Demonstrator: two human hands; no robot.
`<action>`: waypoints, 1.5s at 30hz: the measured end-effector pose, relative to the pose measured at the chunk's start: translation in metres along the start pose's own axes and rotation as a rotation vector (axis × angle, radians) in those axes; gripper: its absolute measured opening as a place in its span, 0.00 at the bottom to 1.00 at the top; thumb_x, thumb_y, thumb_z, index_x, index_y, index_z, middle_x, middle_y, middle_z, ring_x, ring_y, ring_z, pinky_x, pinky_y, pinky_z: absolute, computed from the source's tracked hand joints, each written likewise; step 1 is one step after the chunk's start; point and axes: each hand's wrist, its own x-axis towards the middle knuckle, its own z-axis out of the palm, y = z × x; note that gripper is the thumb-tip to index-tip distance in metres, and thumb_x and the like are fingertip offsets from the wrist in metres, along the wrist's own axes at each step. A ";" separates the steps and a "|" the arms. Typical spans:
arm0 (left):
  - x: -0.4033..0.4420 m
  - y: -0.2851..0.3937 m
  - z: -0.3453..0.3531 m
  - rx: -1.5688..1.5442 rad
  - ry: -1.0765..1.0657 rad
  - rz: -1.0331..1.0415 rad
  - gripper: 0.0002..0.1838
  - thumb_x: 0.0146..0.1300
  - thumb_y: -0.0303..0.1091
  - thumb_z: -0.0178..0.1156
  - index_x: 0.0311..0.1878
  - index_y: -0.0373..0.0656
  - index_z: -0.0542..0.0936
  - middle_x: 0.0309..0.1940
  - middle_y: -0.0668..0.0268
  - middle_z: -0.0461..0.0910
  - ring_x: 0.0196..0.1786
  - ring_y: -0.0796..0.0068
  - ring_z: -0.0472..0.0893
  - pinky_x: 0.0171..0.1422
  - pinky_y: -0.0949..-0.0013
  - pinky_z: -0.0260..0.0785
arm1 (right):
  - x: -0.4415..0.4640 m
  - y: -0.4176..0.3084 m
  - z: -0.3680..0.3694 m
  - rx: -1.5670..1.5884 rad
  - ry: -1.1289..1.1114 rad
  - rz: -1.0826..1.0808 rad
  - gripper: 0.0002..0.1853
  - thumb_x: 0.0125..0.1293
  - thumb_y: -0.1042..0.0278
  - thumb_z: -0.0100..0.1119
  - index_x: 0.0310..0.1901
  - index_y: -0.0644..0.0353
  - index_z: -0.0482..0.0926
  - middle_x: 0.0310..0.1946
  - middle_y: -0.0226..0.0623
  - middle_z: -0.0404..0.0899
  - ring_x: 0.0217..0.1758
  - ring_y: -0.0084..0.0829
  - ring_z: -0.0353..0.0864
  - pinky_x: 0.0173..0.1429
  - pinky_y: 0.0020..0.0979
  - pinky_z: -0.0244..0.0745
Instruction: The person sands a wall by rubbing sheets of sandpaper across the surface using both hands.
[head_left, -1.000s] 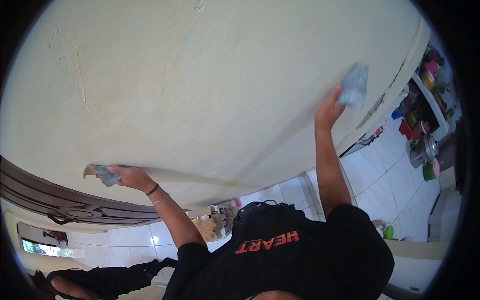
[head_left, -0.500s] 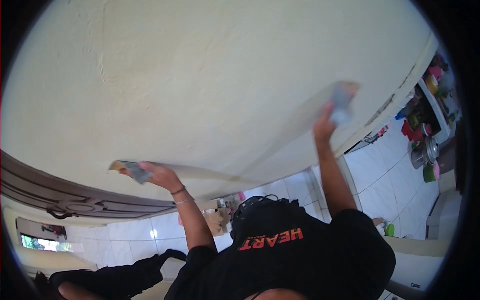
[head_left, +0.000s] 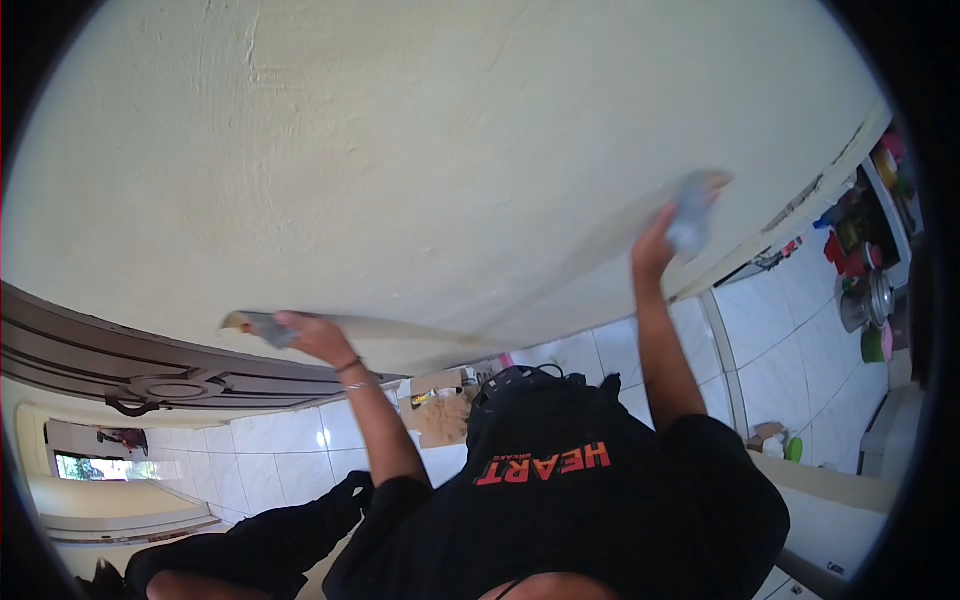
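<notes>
A pale cream wall point(head_left: 400, 150) with rough, flaking paint lines fills the upper view. My left hand point(head_left: 318, 338), with bands at its wrist, is closed on a grey and tan sheet point(head_left: 272, 330) that looks like sandpaper, by the wall's lower left. Over at the right, my right hand point(head_left: 653, 250) grips a similar grey and tan sheet point(head_left: 690, 215), blurred by motion. Both sheets appear to lie against the wall, though exact contact is hard to tell. Some fingers are hidden behind the sheets.
A dark brown carved wooden panel point(head_left: 180, 385) with a handle runs along the left. Below are white floor tiles point(head_left: 280, 435) and a cardboard box point(head_left: 438, 420). Pots point(head_left: 868, 300) stand at right. Someone in dark clothes point(head_left: 250, 545) is at lower left.
The view has shifted a little. My left hand sits slightly higher in view, and my right hand slightly lower and further right. Both keep hold of their sheets.
</notes>
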 end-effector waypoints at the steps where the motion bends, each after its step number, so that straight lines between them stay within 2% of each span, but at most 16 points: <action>1: 0.023 -0.016 -0.008 -0.111 -0.045 -0.164 0.36 0.73 0.47 0.31 0.67 0.22 0.40 0.67 0.37 0.46 0.70 0.48 0.52 0.72 0.60 0.47 | 0.027 -0.008 -0.006 0.169 0.015 0.374 0.31 0.70 0.56 0.43 0.66 0.71 0.54 0.71 0.55 0.42 0.75 0.45 0.40 0.74 0.41 0.39; 3: 0.045 -0.010 -0.015 -0.226 -0.092 -0.323 0.36 0.73 0.48 0.31 0.67 0.21 0.41 0.66 0.36 0.50 0.68 0.48 0.57 0.70 0.61 0.53 | 0.057 -0.019 0.000 0.342 0.040 0.745 0.32 0.70 0.58 0.45 0.66 0.73 0.52 0.71 0.55 0.42 0.75 0.43 0.40 0.74 0.38 0.39; 5: 0.050 0.020 -0.014 -0.404 -0.050 -0.503 0.36 0.73 0.49 0.30 0.66 0.20 0.42 0.63 0.35 0.54 0.64 0.46 0.62 0.66 0.61 0.59 | 0.058 -0.021 0.012 0.215 0.072 0.438 0.31 0.70 0.58 0.44 0.67 0.71 0.51 0.70 0.55 0.43 0.75 0.44 0.40 0.74 0.40 0.40; 9: -0.033 0.041 0.025 -0.013 0.089 -0.016 0.35 0.73 0.46 0.30 0.67 0.22 0.39 0.70 0.39 0.40 0.73 0.48 0.41 0.75 0.58 0.34 | -0.010 -0.077 0.029 -0.227 -0.145 -0.353 0.29 0.71 0.58 0.38 0.68 0.65 0.52 0.70 0.59 0.42 0.74 0.55 0.40 0.72 0.54 0.37; 12: -0.091 0.014 0.029 -0.024 -0.029 0.013 0.35 0.73 0.45 0.30 0.68 0.23 0.38 0.70 0.40 0.36 0.74 0.49 0.36 0.76 0.58 0.28 | -0.076 -0.053 0.018 -0.319 -0.331 -0.430 0.29 0.71 0.57 0.35 0.69 0.62 0.50 0.70 0.60 0.39 0.73 0.60 0.36 0.71 0.58 0.32; 18: 0.000 -0.050 -0.008 -0.122 0.053 -0.375 0.36 0.73 0.49 0.32 0.64 0.18 0.50 0.64 0.36 0.54 0.66 0.47 0.60 0.71 0.60 0.50 | 0.015 -0.005 -0.009 0.080 -0.019 -0.007 0.30 0.72 0.55 0.39 0.66 0.71 0.54 0.71 0.51 0.44 0.75 0.41 0.42 0.74 0.35 0.40; 21: 0.036 -0.005 -0.009 -0.368 0.128 -0.645 0.37 0.73 0.51 0.33 0.62 0.17 0.52 0.61 0.36 0.59 0.61 0.48 0.66 0.68 0.60 0.57 | 0.054 0.019 -0.015 0.008 0.163 0.358 0.31 0.72 0.48 0.38 0.57 0.74 0.66 0.48 0.47 0.75 0.50 0.39 0.74 0.57 0.34 0.65; 24: 0.006 0.036 0.018 -0.469 0.217 -0.651 0.37 0.73 0.51 0.34 0.63 0.18 0.51 0.63 0.36 0.56 0.63 0.48 0.63 0.69 0.61 0.54 | 0.030 0.002 0.012 -0.097 0.049 0.282 0.31 0.71 0.52 0.40 0.65 0.69 0.55 0.64 0.53 0.54 0.67 0.45 0.53 0.68 0.40 0.48; 26: -0.041 0.061 0.027 -0.430 0.182 -0.577 0.37 0.73 0.50 0.34 0.65 0.19 0.48 0.65 0.37 0.53 0.67 0.49 0.59 0.72 0.62 0.50 | -0.011 -0.055 0.020 -0.211 -0.144 -0.247 0.34 0.67 0.55 0.43 0.69 0.62 0.50 0.71 0.58 0.36 0.74 0.57 0.34 0.71 0.57 0.31; 29: -0.124 0.068 0.044 -0.153 -0.056 -0.173 0.37 0.73 0.48 0.34 0.69 0.26 0.37 0.72 0.46 0.33 0.75 0.56 0.33 0.76 0.64 0.27 | -0.092 -0.036 0.005 -0.351 -0.503 -0.381 0.34 0.62 0.51 0.43 0.68 0.61 0.56 0.70 0.60 0.39 0.74 0.60 0.36 0.71 0.58 0.31; 32: -0.140 0.050 0.034 -0.153 -0.157 -0.171 0.37 0.73 0.48 0.34 0.69 0.26 0.37 0.71 0.43 0.35 0.74 0.54 0.39 0.76 0.63 0.32 | -0.083 0.004 -0.028 -0.228 -0.580 -0.418 0.32 0.64 0.50 0.42 0.66 0.61 0.59 0.70 0.59 0.41 0.74 0.59 0.38 0.71 0.59 0.32; 36: -0.070 0.039 0.019 -0.200 0.038 -0.620 0.40 0.71 0.56 0.33 0.61 0.18 0.56 0.57 0.35 0.65 0.54 0.48 0.70 0.63 0.60 0.62 | 0.015 0.050 -0.046 -0.036 0.025 0.206 0.32 0.70 0.46 0.38 0.65 0.65 0.60 0.69 0.56 0.50 0.73 0.47 0.49 0.72 0.41 0.46; 37: -0.052 0.040 0.022 -0.302 0.084 -0.638 0.40 0.71 0.56 0.33 0.61 0.18 0.55 0.59 0.35 0.63 0.55 0.48 0.69 0.62 0.59 0.62 | 0.057 0.039 -0.063 -0.147 -0.136 0.887 0.33 0.71 0.46 0.36 0.66 0.68 0.57 0.67 0.55 0.53 0.72 0.43 0.52 0.71 0.31 0.48; 39: -0.038 0.065 0.030 -0.413 0.119 -0.649 0.40 0.71 0.56 0.33 0.62 0.18 0.53 0.60 0.35 0.60 0.56 0.48 0.68 0.62 0.59 0.62 | 0.105 0.057 -0.070 -0.040 -0.138 0.854 0.34 0.71 0.47 0.38 0.67 0.69 0.53 0.67 0.54 0.55 0.71 0.43 0.53 0.71 0.30 0.47; 43: -0.082 0.177 0.062 -0.470 0.219 -0.322 0.34 0.72 0.47 0.37 0.64 0.21 0.51 0.64 0.38 0.55 0.61 0.48 0.66 0.66 0.58 0.59 | 0.113 0.011 -0.043 -0.152 0.068 -0.100 0.29 0.69 0.59 0.44 0.67 0.63 0.55 0.70 0.56 0.46 0.74 0.48 0.44 0.73 0.45 0.39; 45: -0.143 0.157 0.083 -0.126 0.078 -0.196 0.34 0.73 0.46 0.32 0.68 0.25 0.42 0.69 0.41 0.44 0.71 0.47 0.50 0.75 0.60 0.40 | 0.075 0.014 -0.051 -0.195 -0.163 -0.265 0.29 0.66 0.65 0.45 0.68 0.60 0.55 0.71 0.55 0.41 0.75 0.51 0.40 0.72 0.53 0.34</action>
